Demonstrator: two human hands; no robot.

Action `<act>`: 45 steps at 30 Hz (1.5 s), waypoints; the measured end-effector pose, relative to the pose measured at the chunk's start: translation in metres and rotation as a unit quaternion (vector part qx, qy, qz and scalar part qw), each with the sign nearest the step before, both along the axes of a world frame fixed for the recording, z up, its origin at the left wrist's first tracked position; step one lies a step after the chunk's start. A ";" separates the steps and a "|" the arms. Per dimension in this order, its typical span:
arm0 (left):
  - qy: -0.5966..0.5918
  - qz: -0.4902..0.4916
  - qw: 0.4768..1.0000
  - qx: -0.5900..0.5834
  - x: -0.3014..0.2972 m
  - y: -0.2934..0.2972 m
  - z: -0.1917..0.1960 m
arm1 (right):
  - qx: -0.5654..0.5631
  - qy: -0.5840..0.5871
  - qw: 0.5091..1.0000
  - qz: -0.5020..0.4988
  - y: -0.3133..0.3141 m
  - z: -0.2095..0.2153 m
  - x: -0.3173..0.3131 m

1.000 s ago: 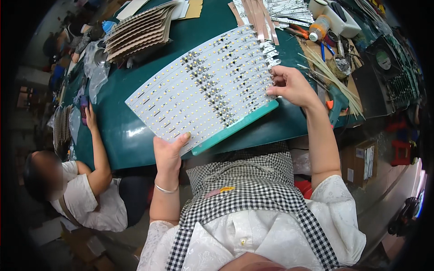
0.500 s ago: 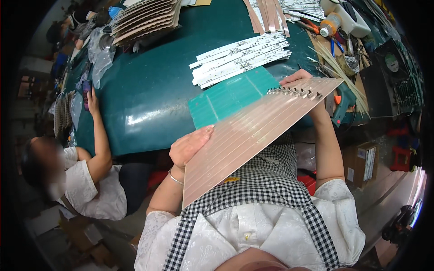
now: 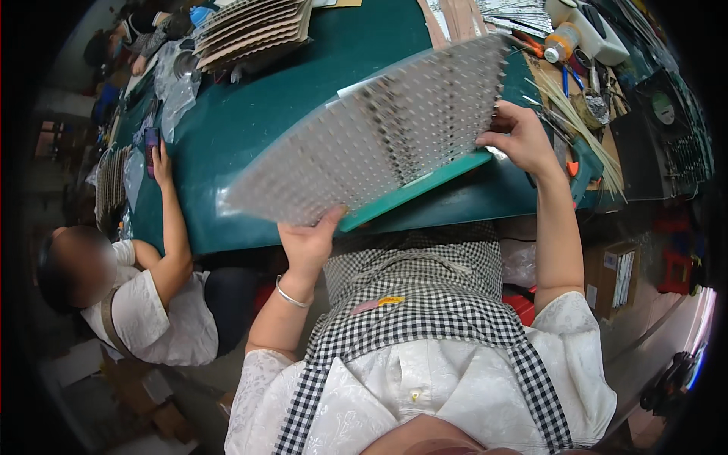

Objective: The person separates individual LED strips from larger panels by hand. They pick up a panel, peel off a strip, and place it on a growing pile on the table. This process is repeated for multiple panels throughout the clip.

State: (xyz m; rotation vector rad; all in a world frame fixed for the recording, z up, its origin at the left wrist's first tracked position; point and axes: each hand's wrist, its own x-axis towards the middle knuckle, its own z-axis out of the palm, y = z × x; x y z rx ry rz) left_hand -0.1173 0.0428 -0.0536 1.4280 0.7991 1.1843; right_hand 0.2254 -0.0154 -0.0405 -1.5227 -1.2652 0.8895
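Between my two hands a large thin circuit board panel (image 3: pixel 379 129) is held up on a tilt, smeared by motion. Rows of small dots and darker bands cover the grey side facing me. My left hand (image 3: pixel 307 246) grips its lower left edge, thumb on the face. At the right end my right hand (image 3: pixel 519 140) pinches the edge, its fingers partly behind the panel. Below the panel, a green board (image 3: pixel 417 189) lies on the table near its front edge. The panel hides most of that board and the white strips behind it.
On the dark green table (image 3: pixel 205 159), a stack of brown panels (image 3: pixel 254 34) stands at the far left. Bundled strips (image 3: pixel 455 19), a bottle (image 3: pixel 562 42), a glue gun (image 3: pixel 584 167) and a black box (image 3: pixel 660 114) sit to the right. A seated co-worker (image 3: pixel 159 296) holds a phone at left.
The panel has swung up and away from me, from its plain brown face to the grey dotted side. Both hands have shifted along with it, still holding its edges.
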 end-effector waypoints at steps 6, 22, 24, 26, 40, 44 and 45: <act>0.152 -0.057 0.940 0.300 -0.009 -0.002 -0.012 | 0.099 -0.165 0.981 0.013 -0.009 -0.007 0.000; -0.227 0.073 0.970 -0.041 -0.022 0.027 0.017 | -0.002 0.089 0.993 -0.075 0.003 -0.004 0.000; -0.209 0.089 0.972 -0.063 -0.028 0.032 0.031 | -0.003 0.075 0.992 -0.102 0.020 0.003 0.012; -0.203 0.097 0.970 -0.091 -0.033 0.033 0.034 | 0.018 0.062 0.992 -0.106 0.045 0.000 0.030; -0.079 0.036 0.974 -0.210 -0.008 -0.008 0.000 | 0.005 0.182 0.983 -0.017 0.013 0.017 -0.015; -0.012 -0.026 0.986 -0.163 -0.013 0.000 0.007 | -0.032 0.117 0.993 -0.012 0.004 0.008 -0.013; 0.010 -0.046 0.985 -0.163 -0.020 0.010 0.008 | -0.033 0.102 0.994 -0.003 0.004 0.007 -0.009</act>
